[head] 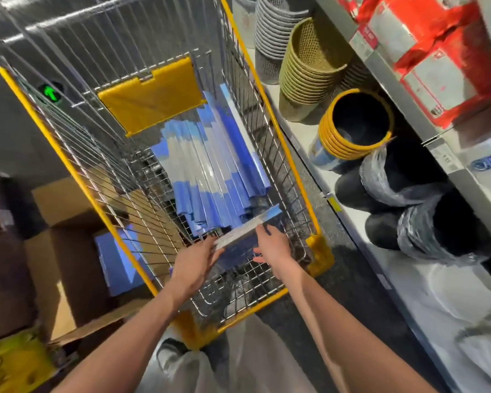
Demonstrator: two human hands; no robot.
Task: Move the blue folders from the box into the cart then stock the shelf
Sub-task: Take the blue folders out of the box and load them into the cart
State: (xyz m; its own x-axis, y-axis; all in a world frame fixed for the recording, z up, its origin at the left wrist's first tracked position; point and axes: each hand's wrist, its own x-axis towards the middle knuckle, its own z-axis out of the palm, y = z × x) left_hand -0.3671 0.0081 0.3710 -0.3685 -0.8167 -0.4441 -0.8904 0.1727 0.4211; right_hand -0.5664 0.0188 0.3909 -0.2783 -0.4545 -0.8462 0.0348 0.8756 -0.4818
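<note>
both hands were down in the wire cart (90, 200), at the end nearest the person. left hand (197, 260): grip spread, fingers fairly straight vs the left edge of a blue folder (240, 241). right hand (273, 245): grip pinching that folder's right edge, thumb + fingers. a pile of folders (210, 180) lay in the cart just beyond; more folders (116, 259) sat in the box (68, 248) to the left.
</note>
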